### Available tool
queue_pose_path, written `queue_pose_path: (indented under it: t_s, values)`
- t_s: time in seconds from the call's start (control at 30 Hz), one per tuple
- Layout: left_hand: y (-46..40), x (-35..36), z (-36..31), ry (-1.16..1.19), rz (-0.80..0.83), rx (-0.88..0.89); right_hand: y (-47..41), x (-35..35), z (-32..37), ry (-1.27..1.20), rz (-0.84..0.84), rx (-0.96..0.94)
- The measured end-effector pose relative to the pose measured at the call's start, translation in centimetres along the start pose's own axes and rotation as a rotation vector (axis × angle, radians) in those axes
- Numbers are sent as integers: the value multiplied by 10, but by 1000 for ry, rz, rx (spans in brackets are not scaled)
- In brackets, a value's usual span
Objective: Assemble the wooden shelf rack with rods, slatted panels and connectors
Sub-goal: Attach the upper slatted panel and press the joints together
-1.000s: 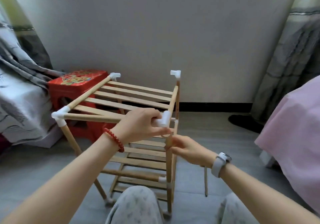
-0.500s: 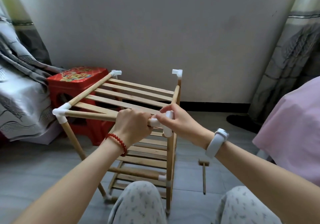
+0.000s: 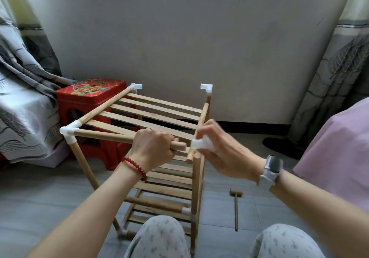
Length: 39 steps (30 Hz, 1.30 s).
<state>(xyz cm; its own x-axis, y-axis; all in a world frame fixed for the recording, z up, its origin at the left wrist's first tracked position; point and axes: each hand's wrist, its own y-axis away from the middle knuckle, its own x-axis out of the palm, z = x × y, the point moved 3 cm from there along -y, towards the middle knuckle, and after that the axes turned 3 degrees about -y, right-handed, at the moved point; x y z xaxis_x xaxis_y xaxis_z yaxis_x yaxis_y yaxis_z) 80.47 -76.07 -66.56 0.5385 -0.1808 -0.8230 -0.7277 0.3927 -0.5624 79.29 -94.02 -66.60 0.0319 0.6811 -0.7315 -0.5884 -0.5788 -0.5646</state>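
The wooden shelf rack (image 3: 151, 117) stands on the floor before my knees, with slatted panels at the top and lower down. My left hand (image 3: 153, 147) grips the near top rod (image 3: 103, 135), whose bare end (image 3: 179, 146) pokes out of my fist. My right hand (image 3: 221, 149) holds a white corner connector (image 3: 199, 144), now off the rod end and just right of it. The near right upright post (image 3: 196, 177) stands bare-topped below the connector. White connectors sit at the near left corner (image 3: 68, 132) and at both far corners (image 3: 135, 86).
A small wooden mallet (image 3: 236, 207) lies on the grey floor to the right of the rack. A red plastic stool (image 3: 91, 95) stands behind the rack's left side. Curtains hang left and right; pink bedding (image 3: 339, 147) is at the right.
My right hand rose from the upright post to the near right corner connector and pulled it off the rod. The rod end and post top are now bare.
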Motion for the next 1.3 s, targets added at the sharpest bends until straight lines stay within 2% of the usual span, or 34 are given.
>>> queue_pose_path:
  t_s: [0.07, 0.13, 0.23, 0.4, 0.53, 0.67, 0.93, 1.03, 1.23, 1.3]
  values:
    - [2, 1, 8, 5, -34, 1, 8, -23, -17, -212, -160, 170]
    - [2, 1, 9, 15, -42, 4, 16, -36, -31, -580, -283, 433]
    - [5, 1, 2, 2, -51, 10, 21, -22, -38, -1034, -211, 692]
    - [12, 1, -1, 5, -32, -11, 10, -1, -26, -1367, -70, 719]
    - [13, 1, 0, 51, -16, -33, 8, 13, -17, -1303, 33, 706]
    - [14, 1, 1, 71, -21, -66, 2, 22, -13, -1076, -30, 808]
    - [17, 4, 2, 114, -31, -99, 2, 34, -13, -1226, -98, 982]
    - [17, 4, 2, 119, -14, -110, 2, 34, -15, -1130, -148, 1040]
    - [18, 3, 1, 134, -14, -93, -4, 32, -16, -1031, -225, 891]
    - [18, 4, 2, 135, -7, -91, -7, 32, -12, -1083, -229, 808]
